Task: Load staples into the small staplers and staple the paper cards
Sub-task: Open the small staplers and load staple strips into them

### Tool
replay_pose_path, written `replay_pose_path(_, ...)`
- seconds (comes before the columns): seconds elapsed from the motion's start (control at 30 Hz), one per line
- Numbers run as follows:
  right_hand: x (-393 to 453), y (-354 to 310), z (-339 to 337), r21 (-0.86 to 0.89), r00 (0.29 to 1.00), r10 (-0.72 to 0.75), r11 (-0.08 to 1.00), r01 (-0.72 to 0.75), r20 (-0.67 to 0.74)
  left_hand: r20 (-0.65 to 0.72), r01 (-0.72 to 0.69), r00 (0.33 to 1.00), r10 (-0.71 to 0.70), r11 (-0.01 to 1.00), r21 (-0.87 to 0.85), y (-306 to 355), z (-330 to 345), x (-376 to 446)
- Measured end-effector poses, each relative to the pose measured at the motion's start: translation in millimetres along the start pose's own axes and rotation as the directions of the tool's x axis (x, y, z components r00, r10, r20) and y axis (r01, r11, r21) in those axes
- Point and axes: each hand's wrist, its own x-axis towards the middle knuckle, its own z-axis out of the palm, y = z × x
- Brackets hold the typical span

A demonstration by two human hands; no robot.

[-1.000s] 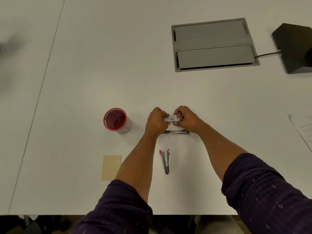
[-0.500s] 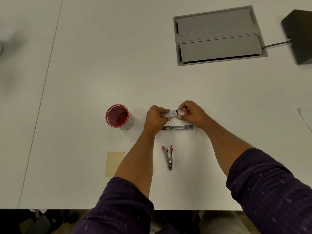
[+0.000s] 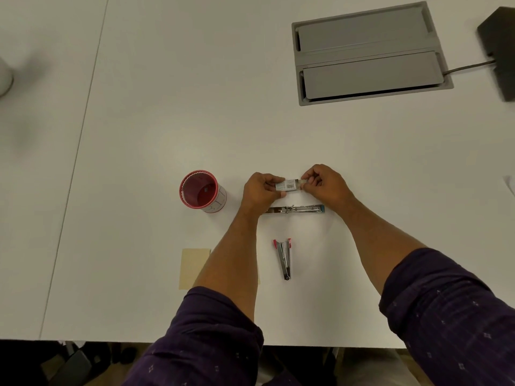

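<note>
A small white staple box (image 3: 288, 185) with a barcode is held above the table between both hands. My left hand (image 3: 260, 192) grips its left end and my right hand (image 3: 323, 183) pinches its right end, where a clear inner part sticks out. Just below them a small stapler with a blue end (image 3: 295, 209) lies opened flat, running left to right. Nearer to me a second small stapler with red ends (image 3: 284, 259) lies pointing toward me. A tan paper card (image 3: 192, 267) lies at the lower left, partly hidden by my left forearm.
A red paper cup (image 3: 200, 192) stands left of my left hand. A grey cable hatch (image 3: 367, 51) is set into the table at the back right, with a black device (image 3: 500, 48) and its cable beside it. A white sheet's edge (image 3: 511, 185) shows at far right.
My right hand has moved a little to the right along the staple box, so more of the box and a clear part at its right end show. The camera view has shifted slightly.
</note>
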Motion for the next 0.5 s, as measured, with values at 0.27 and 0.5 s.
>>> replay_pose_path(0.27,-10,-5,5,0.153,0.999,-0.042,0.987,0.046,-0.032,0.034,-0.010,0.999,0.010,1.000,0.014,0,-1,3)
replay_pose_path(0.5,-12,-6,0,0.166,0.999,-0.028,0.986,0.033,-0.038,0.040,-0.013,0.999,0.012,1.000,0.020,2,-4,3)
